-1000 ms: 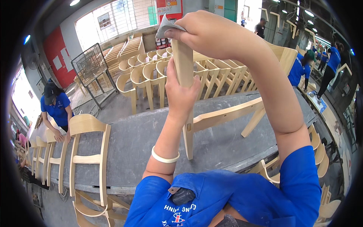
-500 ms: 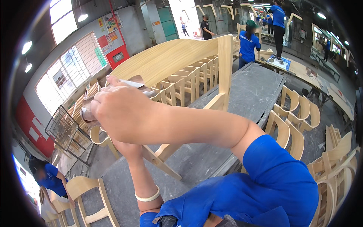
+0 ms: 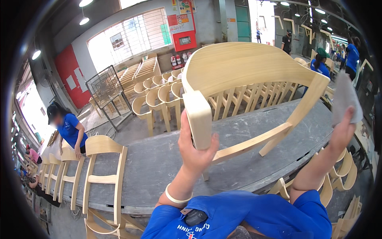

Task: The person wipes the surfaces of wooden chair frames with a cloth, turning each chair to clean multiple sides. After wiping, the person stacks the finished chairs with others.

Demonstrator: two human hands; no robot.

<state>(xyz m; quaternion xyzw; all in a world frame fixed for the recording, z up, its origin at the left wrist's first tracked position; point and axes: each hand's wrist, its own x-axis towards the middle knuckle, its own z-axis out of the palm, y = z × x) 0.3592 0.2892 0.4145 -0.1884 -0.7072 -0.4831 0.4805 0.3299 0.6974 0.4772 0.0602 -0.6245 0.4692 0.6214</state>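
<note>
Frame (image 3: 246, 59) upright over the worktop (image 3: 246, 175); whether its legs bear on it cannot be told. Left hand (image 3: 197, 153) above the worktop, fingers and thumb wrapped round the frame's near post. Right hand (image 3: 345, 124) out to the worktop's right, closed on a grey sheet (image 3: 347, 99), clear of the wood. Judgement: for even rubbing, brace the post firmly, keep the sheet flat, follow grain and curve lightly.

You're looking forward and down from your head-worn fisheye, blue shirt (image 3: 254, 213) close at the lower edge, table (image 3: 149, 169) sweeping across mid-frame beyond.
</note>
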